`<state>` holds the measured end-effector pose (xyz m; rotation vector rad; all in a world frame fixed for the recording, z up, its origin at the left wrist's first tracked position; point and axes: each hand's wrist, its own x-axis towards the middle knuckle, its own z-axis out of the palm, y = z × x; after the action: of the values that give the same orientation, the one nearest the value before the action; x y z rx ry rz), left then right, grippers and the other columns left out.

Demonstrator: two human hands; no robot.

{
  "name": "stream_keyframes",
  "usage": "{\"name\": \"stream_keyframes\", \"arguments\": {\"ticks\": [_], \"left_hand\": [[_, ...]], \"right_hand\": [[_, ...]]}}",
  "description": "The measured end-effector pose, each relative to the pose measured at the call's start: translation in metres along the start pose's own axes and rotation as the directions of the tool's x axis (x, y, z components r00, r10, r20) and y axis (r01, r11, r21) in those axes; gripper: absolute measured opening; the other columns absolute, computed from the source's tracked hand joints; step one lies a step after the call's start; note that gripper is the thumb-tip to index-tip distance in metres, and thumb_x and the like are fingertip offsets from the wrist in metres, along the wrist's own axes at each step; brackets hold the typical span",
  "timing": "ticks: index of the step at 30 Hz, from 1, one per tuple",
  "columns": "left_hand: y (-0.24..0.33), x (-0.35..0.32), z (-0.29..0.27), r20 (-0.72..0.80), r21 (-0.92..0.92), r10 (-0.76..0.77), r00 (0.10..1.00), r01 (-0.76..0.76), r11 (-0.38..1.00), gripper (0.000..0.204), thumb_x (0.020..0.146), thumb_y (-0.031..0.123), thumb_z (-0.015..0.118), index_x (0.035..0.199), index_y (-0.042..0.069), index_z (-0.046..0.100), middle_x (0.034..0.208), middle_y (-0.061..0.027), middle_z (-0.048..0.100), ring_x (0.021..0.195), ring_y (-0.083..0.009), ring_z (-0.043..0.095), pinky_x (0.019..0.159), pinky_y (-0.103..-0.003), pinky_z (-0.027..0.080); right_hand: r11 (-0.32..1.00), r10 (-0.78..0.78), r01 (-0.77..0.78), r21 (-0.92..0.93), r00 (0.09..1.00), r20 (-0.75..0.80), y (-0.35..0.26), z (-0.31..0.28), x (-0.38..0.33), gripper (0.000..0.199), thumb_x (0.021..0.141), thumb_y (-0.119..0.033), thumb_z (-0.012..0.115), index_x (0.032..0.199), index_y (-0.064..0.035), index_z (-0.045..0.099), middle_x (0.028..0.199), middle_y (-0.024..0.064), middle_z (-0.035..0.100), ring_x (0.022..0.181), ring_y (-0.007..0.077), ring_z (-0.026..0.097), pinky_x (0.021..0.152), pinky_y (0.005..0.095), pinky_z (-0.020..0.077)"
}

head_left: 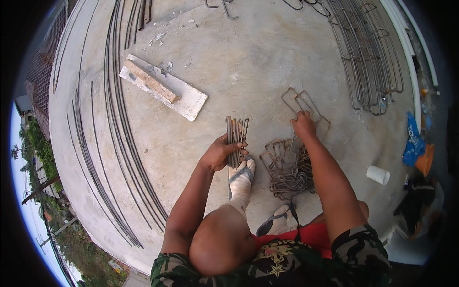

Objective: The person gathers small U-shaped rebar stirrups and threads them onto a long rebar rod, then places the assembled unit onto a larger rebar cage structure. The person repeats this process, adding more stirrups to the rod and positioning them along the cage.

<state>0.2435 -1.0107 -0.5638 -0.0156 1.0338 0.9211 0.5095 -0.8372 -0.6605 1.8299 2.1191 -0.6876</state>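
Two hands work over a concrete slab [258, 62]: the left hand [219, 152] grasps a stack of rebar stirrups [235, 136] at centre, the right hand [304, 126] pinches loose stirrups [298, 98] toward three o'clock, near a stirrup pile [290, 174] at four. Open room spreads toward twelve, between a plastering float [165, 87] at ten and a rebar cage [368, 57] at two; the slab's edge curves from nine to seven.

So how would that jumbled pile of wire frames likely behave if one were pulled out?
The pile of wire frames would probably snag, since its loops overlap and cross. Each frame is likely stiff, given its angular bends. Brownish, rusty-looking patches suggest rough rather than slippery metal.
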Motion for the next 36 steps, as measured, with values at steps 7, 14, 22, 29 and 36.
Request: {"name": "stream_keyframes", "arguments": {"ticks": [7, 14, 22, 29, 36], "left_hand": [[-0.004, -0.007, -0.013, 0.018, -0.061, 0.057, 0.998, -0.056, 0.997, 0.031, 0.088, -0.002, 0.059, 0.116, 0.004, 0.046, 0.106, -0.0104, 0.06, 0.092, -0.024, 0.065, 0.072, -0.04, 0.059], [-0.011, 0.001, -0.024, -0.003, -0.186, 0.136, 0.991, -0.135, 0.973, 0.034, 0.089, -0.001, 0.057, 0.12, 0.004, 0.046, 0.108, -0.0116, 0.06, 0.097, -0.0267, 0.064, 0.077, -0.043, 0.057], [-0.01, 0.016, -0.008, -0.067, -0.16, 0.119, 0.991, -0.129, 0.979, 0.038, 0.09, 0.004, 0.061, 0.124, 0.001, 0.045, 0.114, -0.0148, 0.059, 0.106, -0.0289, 0.061, 0.083, -0.042, 0.056], [-0.019, 0.018, -0.013, -0.077, -0.077, 0.125, 0.989, -0.131, 0.988, 0.033, 0.092, 0.008, 0.061, 0.12, -0.001, 0.046, 0.112, -0.0149, 0.059, 0.103, -0.0283, 0.062, 0.084, -0.041, 0.055], [-0.017, 0.019, -0.022, -0.082, -0.253, 0.118, 0.99, -0.135, 0.958, 0.024, 0.096, 0.011, 0.056, 0.117, 0.003, 0.049, 0.105, -0.0123, 0.06, 0.099, -0.0266, 0.062, 0.078, -0.041, 0.056]], "right_hand": [[0.986, -0.105, 0.09, -0.142, 0.989, -0.107, 0.023, 0.021, 0.022, 0.02, 0.095, -0.02, 0.052, 0.106, -0.0045, 0.057, 0.106, 0.0182, 0.059, 0.097, 0.0379, 0.063, 0.079, 0.0468, 0.0522], [0.893, -0.168, 0.256, 0.371, 0.952, -0.255, -0.031, -0.024, -0.019, 0.021, 0.095, -0.02, 0.053, 0.099, 0.0001, 0.056, 0.082, 0.0215, 0.066, 0.078, 0.0389, 0.065, 0.068, 0.0456, 0.0504], [0.77, -0.379, 0.383, 0.51, 0.918, -0.117, -0.111, -0.004, -0.156, 0.015, 0.091, -0.014, 0.059, 0.098, -0.0017, 0.055, 0.081, 0.0205, 0.065, 0.073, 0.0399, 0.065, 0.063, 0.0462, 0.0503], [0.713, -0.518, 0.51, 0.481, 0.846, -0.129, -0.11, 0.011, -0.151, 0.014, 0.091, -0.016, 0.058, 0.095, -0.0038, 0.053, 0.081, 0.0187, 0.065, 0.07, 0.038, 0.066, 0.06, 0.0471, 0.0522], [0.763, -0.388, 0.452, 0.462, 0.892, -0.232, -0.109, 0.007, -0.139, 0.013, 0.092, -0.013, 0.056, 0.098, -0.0021, 0.053, 0.082, 0.0196, 0.064, 0.067, 0.0378, 0.064, 0.06, 0.0452, 0.0523]]}}
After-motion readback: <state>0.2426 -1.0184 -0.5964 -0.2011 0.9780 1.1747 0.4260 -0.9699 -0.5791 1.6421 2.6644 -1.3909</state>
